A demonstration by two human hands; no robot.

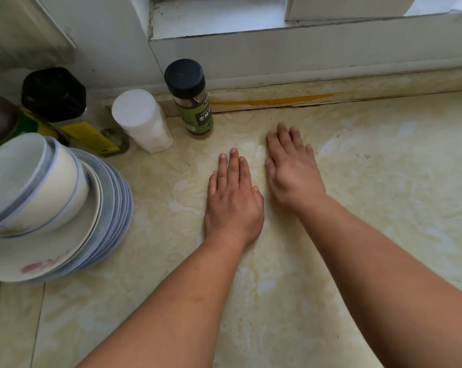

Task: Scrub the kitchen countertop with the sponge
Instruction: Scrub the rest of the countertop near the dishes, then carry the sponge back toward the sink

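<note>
Left hand: fingers straight, flat on counter.
Right hand: same, nothing held.
Sponge: unseen; likely soft, light; take by its sides.

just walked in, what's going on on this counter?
A person has both bare hands flat on the cream marbled countertop, fingers straight: left hand, right hand. Neither holds anything, and no sponge is in view. To the left stand a stack of white and blue bowls and plates, a white cylindrical container and a black-capped green-label spice jar.
</note>
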